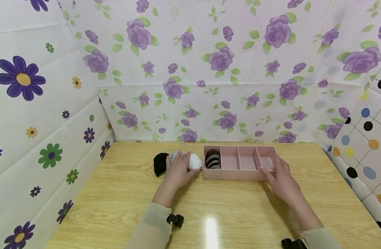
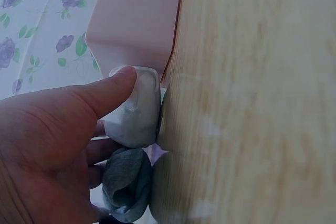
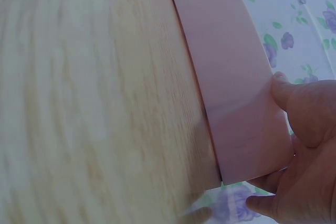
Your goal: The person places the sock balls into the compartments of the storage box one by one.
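Note:
My left hand (image 1: 177, 173) grips a white rolled-up sock (image 1: 195, 162), thumb on its near side and fingers behind it. That sock sits right at the left end of a pink divided box (image 1: 234, 175). Beside it is a grey rolled sock (image 2: 126, 182), partly hidden by the fingers in the head view, then a black one (image 1: 160, 164) farther left. A striped rolled sock (image 1: 212, 159) lies in the box's leftmost compartment. My right hand (image 1: 284, 181) holds the box's right end, thumb at the front rim and fingers around the end wall.
The other compartments (image 1: 247, 162) of the box hold nothing visible. Box and socks stand near the back edge of a wooden table (image 1: 240, 211). A flowered cloth (image 1: 190, 69) hangs behind it, with patterned cloths at both sides.

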Motion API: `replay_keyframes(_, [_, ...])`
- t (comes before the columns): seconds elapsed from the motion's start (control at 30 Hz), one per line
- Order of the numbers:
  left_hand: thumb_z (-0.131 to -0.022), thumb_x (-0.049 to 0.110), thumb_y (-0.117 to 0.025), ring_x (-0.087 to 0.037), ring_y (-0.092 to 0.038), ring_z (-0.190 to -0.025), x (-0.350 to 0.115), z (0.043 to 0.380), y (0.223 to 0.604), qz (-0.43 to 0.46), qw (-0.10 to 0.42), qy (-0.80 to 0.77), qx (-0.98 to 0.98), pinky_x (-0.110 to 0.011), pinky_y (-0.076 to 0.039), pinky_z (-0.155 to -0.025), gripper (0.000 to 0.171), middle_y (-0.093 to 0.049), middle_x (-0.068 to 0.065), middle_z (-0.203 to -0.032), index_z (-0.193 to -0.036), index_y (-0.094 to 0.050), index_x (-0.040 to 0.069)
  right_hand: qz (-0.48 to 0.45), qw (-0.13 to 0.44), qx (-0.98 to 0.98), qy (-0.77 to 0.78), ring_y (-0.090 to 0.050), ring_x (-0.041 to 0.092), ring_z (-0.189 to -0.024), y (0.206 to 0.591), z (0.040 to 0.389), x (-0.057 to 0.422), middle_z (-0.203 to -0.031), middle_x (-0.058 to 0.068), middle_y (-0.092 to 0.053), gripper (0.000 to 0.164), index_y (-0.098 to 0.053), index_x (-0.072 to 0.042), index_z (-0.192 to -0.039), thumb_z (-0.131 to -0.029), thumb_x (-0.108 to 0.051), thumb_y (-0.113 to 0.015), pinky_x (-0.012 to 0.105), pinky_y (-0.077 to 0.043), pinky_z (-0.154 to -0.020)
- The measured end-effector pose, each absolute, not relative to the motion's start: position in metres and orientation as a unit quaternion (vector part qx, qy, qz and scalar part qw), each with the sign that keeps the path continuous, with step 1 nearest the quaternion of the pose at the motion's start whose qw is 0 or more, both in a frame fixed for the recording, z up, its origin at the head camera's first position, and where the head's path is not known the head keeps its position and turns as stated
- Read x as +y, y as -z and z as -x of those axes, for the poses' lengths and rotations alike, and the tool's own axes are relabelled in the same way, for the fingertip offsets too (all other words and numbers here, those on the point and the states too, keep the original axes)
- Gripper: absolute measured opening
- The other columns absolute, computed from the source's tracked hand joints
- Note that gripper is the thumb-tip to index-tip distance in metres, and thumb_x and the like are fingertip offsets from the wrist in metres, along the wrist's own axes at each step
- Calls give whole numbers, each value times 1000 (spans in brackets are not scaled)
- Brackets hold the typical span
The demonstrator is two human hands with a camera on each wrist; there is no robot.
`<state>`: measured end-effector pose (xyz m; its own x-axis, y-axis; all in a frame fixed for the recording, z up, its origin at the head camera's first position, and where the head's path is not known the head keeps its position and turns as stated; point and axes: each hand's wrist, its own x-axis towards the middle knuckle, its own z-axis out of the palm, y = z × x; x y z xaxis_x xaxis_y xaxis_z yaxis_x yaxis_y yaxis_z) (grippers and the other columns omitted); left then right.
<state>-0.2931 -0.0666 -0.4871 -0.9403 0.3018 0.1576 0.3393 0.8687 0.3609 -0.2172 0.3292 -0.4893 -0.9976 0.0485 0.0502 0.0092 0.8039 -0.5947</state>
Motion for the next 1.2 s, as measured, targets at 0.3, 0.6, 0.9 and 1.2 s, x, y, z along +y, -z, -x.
replay_keyframes(0.3, [-102, 55, -78, -35, -36, -162, -67, 294, 486, 161, 49, 182, -969, -76, -5, -129, 83, -58, -11, -162, -166, -52, 9, 16, 24, -950, -312, -40, 70, -142, 488, 218, 329, -171, 45, -7, 106, 16, 5, -170, -115, -63, -43, 82, -37, -110])
replay_keyframes(0.6, [-100, 48, -83, -33, -47, -156, -69, 295, 486, 158, 61, 172, -970, -76, -5, -129, 74, -64, -10, -156, -159, -61, 11, 13, 23, -950, -312, -41, 70, -142, 489, 218, 329, -171, 45, -7, 105, 16, 5, -170, -116, -63, -43, 82, -38, -110])
replay_keyframes(0.9, [-98, 42, -87, -36, -65, -137, -66, 296, 482, 147, 110, 191, -964, -77, -9, -128, 69, -74, -9, -141, -156, -64, 13, 11, 23, -949, -314, -42, 69, -141, 487, 215, 328, -171, 45, -7, 103, 16, 4, -170, -116, -61, -42, 82, -38, -110])
replay_keyframes(1.2, [-99, 37, -87, -33, -68, -133, -64, 295, 474, 129, 160, 220, -954, -75, -12, -129, 69, -71, -11, -145, -158, -62, 12, 17, 23, -950, -312, -40, 69, -143, 488, 217, 329, -171, 45, -7, 104, 16, 4, -171, -116, -63, -42, 82, -37, -111])
